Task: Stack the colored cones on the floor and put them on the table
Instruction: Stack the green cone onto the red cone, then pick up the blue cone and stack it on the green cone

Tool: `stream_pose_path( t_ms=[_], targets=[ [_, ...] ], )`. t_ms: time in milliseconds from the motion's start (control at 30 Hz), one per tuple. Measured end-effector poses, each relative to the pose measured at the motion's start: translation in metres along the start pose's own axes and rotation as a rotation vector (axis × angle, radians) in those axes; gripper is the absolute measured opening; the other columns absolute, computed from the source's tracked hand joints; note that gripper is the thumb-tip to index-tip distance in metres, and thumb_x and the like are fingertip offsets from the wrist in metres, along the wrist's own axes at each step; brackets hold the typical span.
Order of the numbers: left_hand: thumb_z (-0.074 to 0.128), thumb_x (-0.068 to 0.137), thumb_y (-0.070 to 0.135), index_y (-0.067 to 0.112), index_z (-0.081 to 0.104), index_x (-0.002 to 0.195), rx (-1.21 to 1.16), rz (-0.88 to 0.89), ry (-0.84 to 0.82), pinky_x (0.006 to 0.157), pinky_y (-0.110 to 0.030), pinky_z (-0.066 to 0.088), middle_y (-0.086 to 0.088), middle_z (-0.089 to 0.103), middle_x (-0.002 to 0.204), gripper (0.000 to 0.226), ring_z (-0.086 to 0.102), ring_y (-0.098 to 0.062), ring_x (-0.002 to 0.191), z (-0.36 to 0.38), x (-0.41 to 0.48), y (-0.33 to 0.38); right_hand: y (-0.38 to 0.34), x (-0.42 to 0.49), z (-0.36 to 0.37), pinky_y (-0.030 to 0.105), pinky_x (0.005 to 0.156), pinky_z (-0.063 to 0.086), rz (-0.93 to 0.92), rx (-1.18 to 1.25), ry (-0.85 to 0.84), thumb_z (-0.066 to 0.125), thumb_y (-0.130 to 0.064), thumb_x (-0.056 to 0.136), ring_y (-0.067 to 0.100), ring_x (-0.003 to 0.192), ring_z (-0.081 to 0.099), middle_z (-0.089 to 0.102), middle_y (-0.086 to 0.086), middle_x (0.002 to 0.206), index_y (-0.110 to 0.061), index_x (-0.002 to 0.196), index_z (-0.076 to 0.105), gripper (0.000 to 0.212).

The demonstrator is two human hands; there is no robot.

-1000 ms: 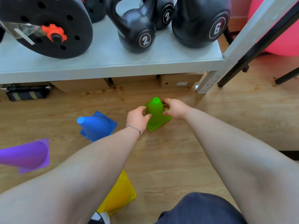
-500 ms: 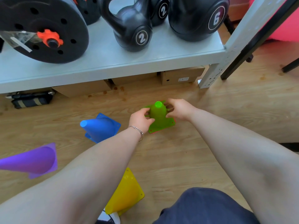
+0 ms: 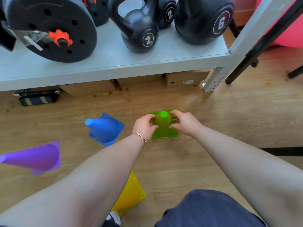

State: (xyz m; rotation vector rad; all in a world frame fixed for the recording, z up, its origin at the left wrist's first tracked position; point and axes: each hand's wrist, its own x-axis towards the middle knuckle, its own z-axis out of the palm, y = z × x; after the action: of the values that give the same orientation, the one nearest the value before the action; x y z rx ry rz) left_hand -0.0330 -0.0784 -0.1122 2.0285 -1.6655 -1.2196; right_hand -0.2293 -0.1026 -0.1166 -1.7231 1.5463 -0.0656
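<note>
A green cone (image 3: 163, 126) stands upright on the wooden floor, seated over another cone whose orange-red base edge (image 3: 157, 139) peeks out beneath it. My left hand (image 3: 143, 126) grips the green cone's left side and my right hand (image 3: 184, 123) grips its right side. A blue cone (image 3: 103, 128) stands tilted to the left of it. A purple cone (image 3: 36, 157) lies on its side at the far left. A yellow cone (image 3: 131, 195) lies near my knee, partly hidden by my left forearm.
A grey shelf (image 3: 114, 63) just beyond the cones carries black kettlebells (image 3: 139, 30) and a weight plate (image 3: 50, 28). Cardboard boxes (image 3: 185, 79) and a dark bag (image 3: 37, 98) sit under it. The shelf leg (image 3: 213, 79) and a black stand stand at right.
The green cone has dropped down and levelled over the orange-red base below it, with both hands still around it. The view has shifted slightly closer.
</note>
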Motion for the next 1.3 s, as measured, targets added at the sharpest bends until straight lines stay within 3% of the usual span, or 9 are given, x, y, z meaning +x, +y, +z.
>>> stream_pose_path(
  t_ms=[167, 267, 333, 433, 633, 833, 1067, 1167, 1300],
  targets=[
    [0.063, 0.084, 0.024, 0.02, 0.052, 0.129, 0.261, 0.028, -0.022, 0.093, -0.038, 0.05, -0.003, 0.064, 0.122, 0.047, 0.062, -0.025, 0.109, -0.004, -0.003, 0.004, -0.007, -0.002, -0.009, 0.04, 0.088, 0.052, -0.057, -0.304, -0.046, 0.073, -0.035, 0.082, 0.03, 0.115, 0.058, 0.062, 0.009, 0.127, -0.024, 0.14, 0.042, 0.067],
    [0.057, 0.088, 0.034, 0.019, 0.045, 0.131, 0.525, 0.06, -0.03, 0.086, -0.042, 0.048, -0.007, 0.058, 0.121, 0.047, 0.056, -0.031, 0.112, -0.012, -0.012, 0.009, -0.013, -0.009, -0.018, 0.041, 0.087, 0.049, -0.13, -0.541, 0.007, 0.065, -0.033, 0.086, 0.03, 0.117, 0.053, 0.057, 0.005, 0.132, -0.025, 0.142, 0.039, 0.062],
    [0.058, 0.086, 0.037, 0.017, 0.044, 0.128, 0.719, 0.105, 0.014, 0.084, -0.043, 0.044, -0.008, 0.056, 0.12, 0.048, 0.053, -0.032, 0.112, -0.019, -0.021, 0.009, -0.018, -0.015, -0.024, 0.043, 0.094, 0.044, -0.188, -0.688, 0.075, 0.064, -0.034, 0.085, 0.031, 0.118, 0.053, 0.057, 0.005, 0.131, -0.023, 0.14, 0.043, 0.06],
    [0.062, 0.082, 0.039, 0.016, 0.045, 0.124, 0.852, 0.16, 0.125, 0.095, -0.045, 0.04, -0.007, 0.056, 0.12, 0.051, 0.049, -0.03, 0.118, -0.03, -0.031, 0.007, -0.028, -0.02, -0.035, 0.047, 0.101, 0.043, -0.227, -0.816, 0.201, 0.072, -0.03, 0.077, 0.034, 0.115, 0.056, 0.064, 0.008, 0.119, -0.015, 0.129, 0.056, 0.056],
    [0.064, 0.08, 0.04, 0.012, 0.045, 0.13, 0.882, 0.152, 0.275, 0.108, -0.051, 0.032, -0.01, 0.055, 0.125, 0.061, 0.041, -0.032, 0.131, -0.068, -0.045, 0.009, -0.068, -0.023, -0.061, 0.052, 0.102, 0.043, -0.226, -0.829, 0.342, 0.072, -0.034, 0.075, 0.035, 0.119, 0.056, 0.064, 0.012, 0.116, -0.009, 0.126, 0.058, 0.059],
    [0.073, 0.07, 0.034, 0.014, 0.055, 0.118, 0.899, 0.024, 0.368, 0.102, -0.051, 0.04, -0.007, 0.061, 0.112, 0.055, 0.051, -0.03, 0.121, -0.113, -0.061, -0.007, -0.117, -0.01, -0.061, 0.051, 0.104, 0.043, -0.323, -0.827, 0.352, 0.074, -0.036, 0.072, 0.034, 0.119, 0.057, 0.063, 0.013, 0.121, -0.007, 0.129, 0.056, 0.066],
    [0.071, 0.071, 0.036, 0.018, 0.052, 0.127, 0.762, -0.163, 0.476, 0.103, -0.047, 0.04, -0.003, 0.06, 0.121, 0.062, 0.05, -0.027, 0.123, -0.152, -0.081, -0.053, -0.166, 0.013, -0.017, 0.051, 0.107, 0.041, -0.464, -0.83, 0.249, 0.071, -0.039, 0.078, 0.033, 0.122, 0.055, 0.063, 0.01, 0.125, -0.013, 0.132, 0.055, 0.062],
    [0.065, 0.079, 0.039, 0.02, 0.038, 0.14, 0.659, -0.29, 0.48, 0.108, -0.044, 0.034, -0.001, 0.05, 0.136, 0.069, 0.041, -0.024, 0.132, -0.157, -0.084, -0.081, -0.182, 0.026, 0.012, 0.05, 0.111, 0.035, -0.495, -0.823, 0.17, 0.063, -0.041, 0.085, 0.032, 0.127, 0.05, 0.056, 0.008, 0.134, -0.017, 0.139, 0.047, 0.062],
    [0.062, 0.082, 0.041, 0.02, 0.032, 0.141, 0.603, -0.384, 0.473, 0.109, -0.042, 0.033, 0.001, 0.046, 0.14, 0.07, 0.038, -0.022, 0.134, -0.156, -0.086, -0.118, -0.198, 0.044, 0.05, 0.047, 0.113, 0.028, -0.515, -0.8, 0.074, 0.055, -0.039, 0.091, 0.032, 0.13, 0.044, 0.048, 0.006, 0.141, -0.019, 0.146, 0.035, 0.062]
  ],
)
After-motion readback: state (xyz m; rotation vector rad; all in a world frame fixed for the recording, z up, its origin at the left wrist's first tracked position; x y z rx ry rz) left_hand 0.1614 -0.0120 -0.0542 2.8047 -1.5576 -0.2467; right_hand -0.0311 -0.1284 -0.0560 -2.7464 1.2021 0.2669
